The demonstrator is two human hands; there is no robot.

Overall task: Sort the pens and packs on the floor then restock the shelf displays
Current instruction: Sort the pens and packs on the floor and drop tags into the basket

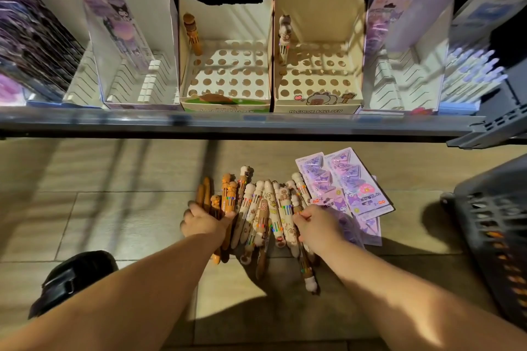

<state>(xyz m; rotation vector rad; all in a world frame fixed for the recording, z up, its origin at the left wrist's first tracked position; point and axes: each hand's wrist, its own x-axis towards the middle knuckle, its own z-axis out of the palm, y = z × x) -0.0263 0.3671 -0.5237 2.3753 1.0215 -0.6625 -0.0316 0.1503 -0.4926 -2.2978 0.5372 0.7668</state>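
Pens (262,208) lie heaped on the floor (114,222) below near-empty display boxes (225,71); left hand (204,221) grips brown ones, right hand (319,225) pinches a cream one, apparently separating colours; packs (350,188) lie just beside.

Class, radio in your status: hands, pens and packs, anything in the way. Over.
Left hand grips brown pens. Right hand grips cream pens on floor. Purple packs lie right of pile. Shelf boxes hold one pen each; path unblocked.

A black shoe (74,279) sits at lower left. A dark slotted basket (497,225) stands at the right, orange showing through its slots.
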